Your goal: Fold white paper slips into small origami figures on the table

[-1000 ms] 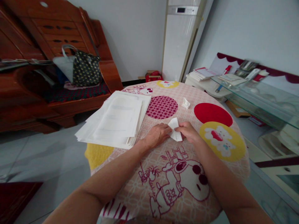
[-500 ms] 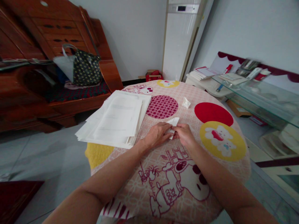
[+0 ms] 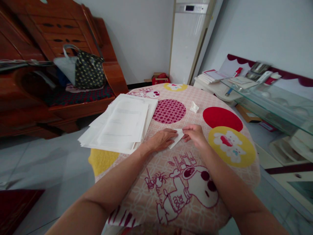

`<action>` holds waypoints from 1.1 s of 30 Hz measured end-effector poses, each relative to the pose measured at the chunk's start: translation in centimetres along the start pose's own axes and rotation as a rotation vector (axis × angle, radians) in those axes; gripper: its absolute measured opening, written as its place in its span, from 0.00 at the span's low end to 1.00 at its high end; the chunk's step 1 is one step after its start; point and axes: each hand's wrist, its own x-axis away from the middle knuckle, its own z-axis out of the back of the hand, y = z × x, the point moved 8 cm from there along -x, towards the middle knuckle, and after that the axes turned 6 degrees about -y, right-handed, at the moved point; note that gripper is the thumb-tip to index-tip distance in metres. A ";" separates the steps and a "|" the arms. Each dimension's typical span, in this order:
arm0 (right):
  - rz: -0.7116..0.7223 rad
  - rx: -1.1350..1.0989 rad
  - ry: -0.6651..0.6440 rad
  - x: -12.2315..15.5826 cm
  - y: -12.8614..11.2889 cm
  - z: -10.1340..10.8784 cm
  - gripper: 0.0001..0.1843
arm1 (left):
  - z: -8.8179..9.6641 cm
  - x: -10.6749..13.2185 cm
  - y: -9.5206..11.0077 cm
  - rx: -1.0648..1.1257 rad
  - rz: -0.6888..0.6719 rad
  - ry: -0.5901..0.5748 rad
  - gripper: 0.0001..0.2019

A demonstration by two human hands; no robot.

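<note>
On the round, cloth-covered pink table (image 3: pixel 137 207), a small folded white paper (image 3: pixel 176 139) lies between the left hand (image 3: pixel 161 139) and right hand (image 3: pixel 195 134). Left of them sits a white paper stack (image 3: pixel 122 120); behind, a crumpled white wad (image 3: pixel 194 107). Beyond the table stands a tall white air conditioner (image 3: pixel 186 42).

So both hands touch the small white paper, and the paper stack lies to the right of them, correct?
Wrong side: the head view shows the paper stack to their left. The left hand and right hand do both touch the small white paper.
</note>
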 end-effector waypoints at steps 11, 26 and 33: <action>-0.020 0.408 -0.405 1.5 -0.2 0.4 0.12 | 1.2 0.4 0.6 0.045 0.038 0.064 0.13; 0.352 0.889 -0.446 1.6 -2.0 -0.6 0.24 | 0.0 -0.1 1.4 -0.179 0.160 -0.007 0.17; 0.447 0.963 -0.451 1.7 -2.3 -0.9 0.23 | 0.3 -0.1 1.7 -0.178 0.162 0.004 0.15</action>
